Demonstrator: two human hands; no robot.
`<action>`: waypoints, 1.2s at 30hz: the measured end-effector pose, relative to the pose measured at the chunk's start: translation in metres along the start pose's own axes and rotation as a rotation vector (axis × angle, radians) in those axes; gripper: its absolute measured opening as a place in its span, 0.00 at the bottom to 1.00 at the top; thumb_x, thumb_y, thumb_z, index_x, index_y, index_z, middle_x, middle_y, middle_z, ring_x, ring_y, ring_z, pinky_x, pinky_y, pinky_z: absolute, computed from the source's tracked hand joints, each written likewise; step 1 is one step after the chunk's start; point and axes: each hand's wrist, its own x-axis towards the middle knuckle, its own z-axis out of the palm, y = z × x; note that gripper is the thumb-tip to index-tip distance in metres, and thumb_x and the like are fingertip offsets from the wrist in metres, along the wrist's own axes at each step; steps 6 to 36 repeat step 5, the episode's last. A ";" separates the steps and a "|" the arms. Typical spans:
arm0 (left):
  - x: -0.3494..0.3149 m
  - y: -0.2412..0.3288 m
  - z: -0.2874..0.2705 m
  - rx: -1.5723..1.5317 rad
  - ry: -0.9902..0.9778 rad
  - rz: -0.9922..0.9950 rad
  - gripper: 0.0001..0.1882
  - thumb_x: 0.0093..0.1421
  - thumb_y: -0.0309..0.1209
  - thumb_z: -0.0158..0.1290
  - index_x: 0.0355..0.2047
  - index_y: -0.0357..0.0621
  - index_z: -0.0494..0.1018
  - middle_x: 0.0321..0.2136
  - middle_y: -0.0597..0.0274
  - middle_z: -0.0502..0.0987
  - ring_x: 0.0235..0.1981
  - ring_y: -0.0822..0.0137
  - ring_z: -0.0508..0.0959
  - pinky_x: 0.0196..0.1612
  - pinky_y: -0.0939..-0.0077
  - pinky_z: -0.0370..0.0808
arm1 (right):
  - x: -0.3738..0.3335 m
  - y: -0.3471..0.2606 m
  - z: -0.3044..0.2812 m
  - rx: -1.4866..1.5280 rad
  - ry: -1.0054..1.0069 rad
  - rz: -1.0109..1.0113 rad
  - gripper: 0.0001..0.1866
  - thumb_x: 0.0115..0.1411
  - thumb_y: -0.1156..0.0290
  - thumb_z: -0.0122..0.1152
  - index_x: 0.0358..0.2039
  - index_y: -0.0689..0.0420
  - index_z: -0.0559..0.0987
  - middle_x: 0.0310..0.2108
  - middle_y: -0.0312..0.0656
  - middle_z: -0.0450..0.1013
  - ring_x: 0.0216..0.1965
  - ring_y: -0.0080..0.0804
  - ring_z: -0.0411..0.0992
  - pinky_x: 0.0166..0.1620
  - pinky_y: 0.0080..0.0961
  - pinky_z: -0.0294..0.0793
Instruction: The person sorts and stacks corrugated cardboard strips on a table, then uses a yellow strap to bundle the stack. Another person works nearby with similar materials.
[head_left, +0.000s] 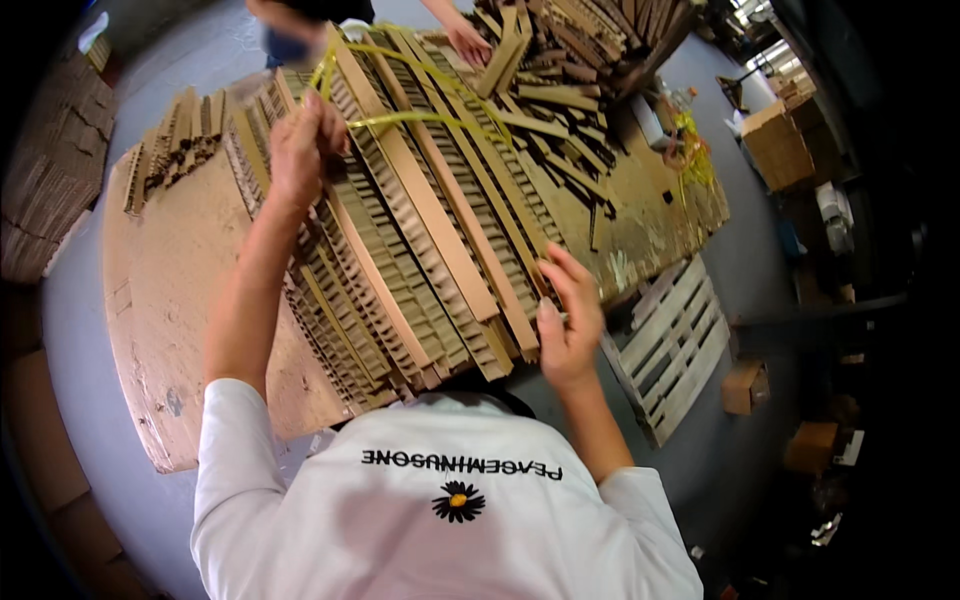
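Note:
A stack of long brown cardboard strips (435, 215) with corrugated edges lies before me on the table, running from the far side to my waist. Yellow plastic strap (405, 118) loops across its far part. My left hand (303, 150) is closed on the strap at the stack's left side; its fingertips are partly hidden. At the stack's near right corner, my right hand (572, 325) touches the strip ends, with thumb and fingers apart. Across the table, another person's hand (467, 40) reaches toward loose strips, and that person's other arm is blurred.
The wooden table (165, 330) bears a small strip pile (180, 140) at left and a heap of loose strips (565, 100) at far right. Tangled yellow strap (690, 150) hangs at its right corner. A pallet (675, 350) and cardboard boxes (778, 145) stand on the floor at right.

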 end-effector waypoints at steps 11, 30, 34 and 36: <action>-0.002 -0.002 -0.002 -0.133 0.040 0.094 0.24 0.76 0.45 0.40 0.26 0.42 0.65 0.22 0.58 0.70 0.23 0.65 0.70 0.31 0.75 0.72 | 0.089 -0.030 -0.018 0.092 -0.127 -0.027 0.12 0.62 0.72 0.63 0.47 0.56 0.83 0.45 0.47 0.79 0.51 0.44 0.74 0.58 0.39 0.70; -0.002 -0.002 -0.002 -0.133 0.040 0.094 0.24 0.76 0.45 0.40 0.26 0.42 0.65 0.22 0.58 0.70 0.23 0.65 0.70 0.31 0.75 0.72 | 0.089 -0.030 -0.018 0.092 -0.127 -0.027 0.12 0.62 0.72 0.63 0.47 0.56 0.83 0.45 0.47 0.79 0.51 0.44 0.74 0.58 0.39 0.70; -0.002 -0.002 -0.002 -0.133 0.040 0.094 0.24 0.76 0.45 0.40 0.26 0.42 0.65 0.22 0.58 0.70 0.23 0.65 0.70 0.31 0.75 0.72 | 0.089 -0.030 -0.018 0.092 -0.127 -0.027 0.12 0.62 0.72 0.63 0.47 0.56 0.83 0.45 0.47 0.79 0.51 0.44 0.74 0.58 0.39 0.70; -0.002 -0.002 -0.002 -0.133 0.040 0.094 0.24 0.76 0.45 0.40 0.26 0.42 0.65 0.22 0.58 0.70 0.23 0.65 0.70 0.31 0.75 0.72 | 0.089 -0.030 -0.018 0.092 -0.127 -0.027 0.12 0.62 0.72 0.63 0.47 0.56 0.83 0.45 0.47 0.79 0.51 0.44 0.74 0.58 0.39 0.70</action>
